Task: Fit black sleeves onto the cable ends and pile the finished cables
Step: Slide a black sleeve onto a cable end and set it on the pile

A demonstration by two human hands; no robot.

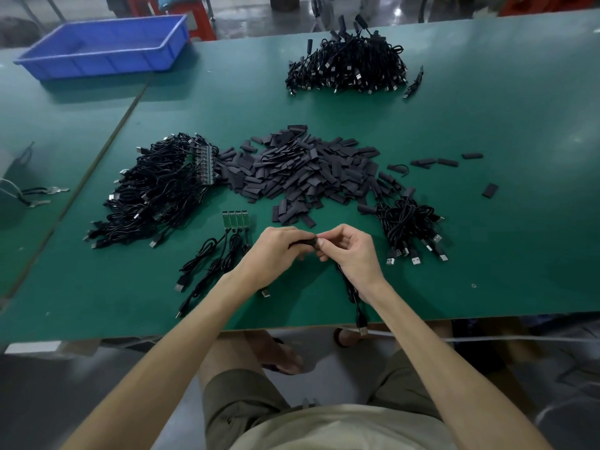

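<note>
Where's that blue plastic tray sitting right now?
In the head view, the blue tray sits at the far left edge of the green table, well beyond the big tangle of black cables on the left.

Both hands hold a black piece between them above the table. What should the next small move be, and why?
Probably push the black sleeve fully along the cable: the left hand and right hand both pinch it, and it is not yet on the small pile of sleeved cables at right.
</note>
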